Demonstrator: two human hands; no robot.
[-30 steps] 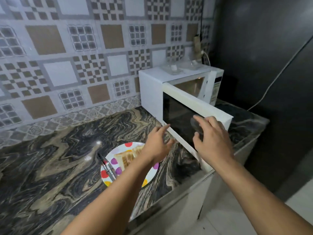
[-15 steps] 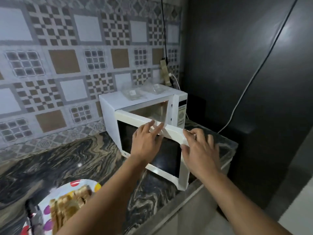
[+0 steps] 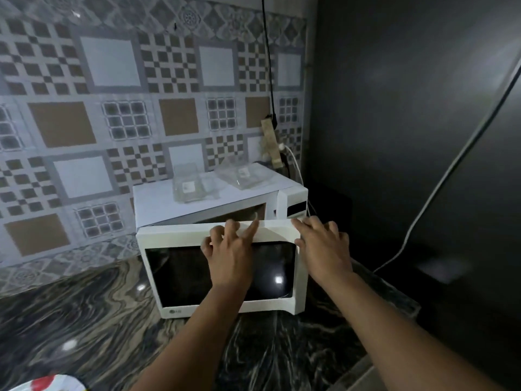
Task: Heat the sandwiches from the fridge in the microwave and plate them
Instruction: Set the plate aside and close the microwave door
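Both hands are on the microwave door (image 3: 225,266) right now, and it's only open a crack, with a thin slice of the lit cavity showing above its top edge. The left hand (image 3: 231,258) lies flat against the dark glass, fingers spread and reaching up onto the white top strip of the door, so its grip is open and it isn't pinching anything. The right hand (image 3: 324,249) sits at the door's top right corner, fingers also splayed, palm over the edge; nothing is held there either. The white microwave (image 3: 158,204) stands on a dark marbled worktop (image 3: 84,320) against a patterned tile wall (image 3: 112,94), tucked into the corner beside a dark wall (image 3: 408,108) on the right. Two clear plastic containers (image 3: 194,184) sit on top of it, one more toward the left and one near the back right. A black cable (image 3: 267,66) runs down the tiles to a power strip (image 3: 272,142) behind the microwave, and a white cable (image 3: 439,190) crosses the dark wall. As for the sandwiches, I can't see them at all; just the rim of a polka-dot plate (image 3: 48,385) peeks in at the bottom left corner of the worktop, well apart from the microwave.
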